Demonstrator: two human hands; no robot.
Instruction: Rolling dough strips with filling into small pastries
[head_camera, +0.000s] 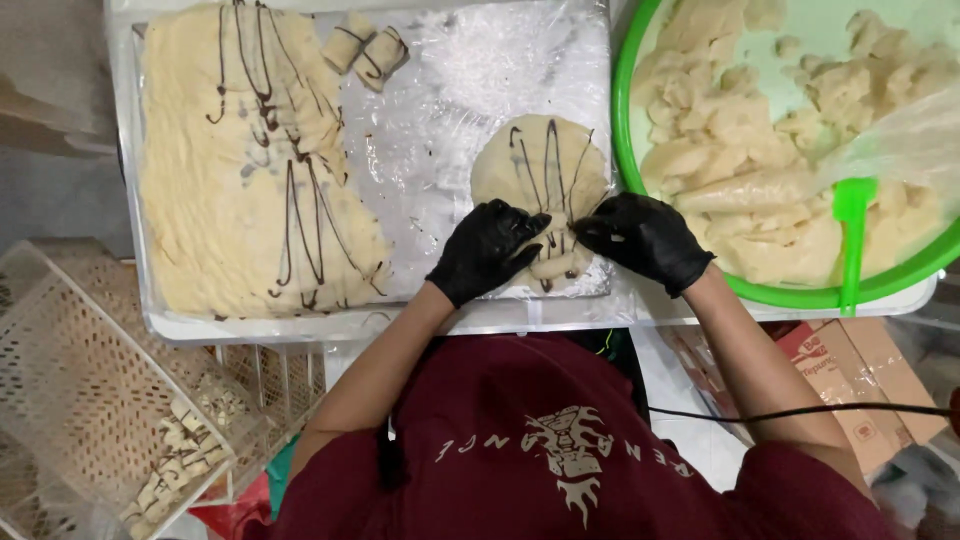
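A round, pale wrapper (540, 165) streaked with dark chocolate lines lies on a plastic-covered tray (450, 120). Both my hands wear black gloves. My left hand (488, 250) and my right hand (642, 238) pinch the wrapper's near edge, which is rolled up over itself between them. A large sheet of stacked pale wrappers (240, 160) with chocolate drizzle covers the tray's left part. Two small finished rolls (365, 48) sit at the tray's far edge.
A green round basin (628, 150) at the right holds pale mashed filling and a green scraper (852, 235) under a plastic sheet. A white perforated basket (90, 400) with several rolls stands lower left. Cardboard boxes (850, 375) lie lower right.
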